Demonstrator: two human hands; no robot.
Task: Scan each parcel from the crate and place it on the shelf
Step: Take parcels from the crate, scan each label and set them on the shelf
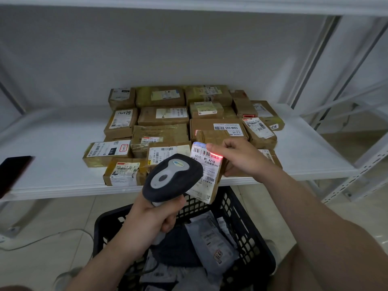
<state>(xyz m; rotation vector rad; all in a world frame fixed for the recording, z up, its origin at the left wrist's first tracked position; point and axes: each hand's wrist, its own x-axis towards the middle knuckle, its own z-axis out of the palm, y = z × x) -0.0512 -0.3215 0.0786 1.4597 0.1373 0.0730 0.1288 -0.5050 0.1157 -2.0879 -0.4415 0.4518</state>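
My left hand [153, 219] is curled round the grip of the scanner [172, 177], fingers wrapped tight on the handle, with its dark grey head pointing up and away from me. My right hand [239, 158] grips the parcel [206, 175], a small brown box. The thumb is on the top edge of its white label and the other fingers are round the far side, where I cannot see them. I hold the parcel tilted, label toward me, just beside the scanner's head and above the far rim of the crate [241, 217]. A red scan line [212, 154] lies across the barcode near the top of the label.

The black lattice crate stands on the floor [52, 217] between my arms, and grey soft bags [212, 238] with printed labels lie in it. Behind my hands the white shelf [52, 164] carries a packed group of brown cardboard boxes [163, 116], labels facing up, in rows reaching back toward the wall. At the shelf's left end lies a dark flat device [12, 173], well apart from the boxes. A pale cable [42, 238] runs over the floor to the left of the crate.
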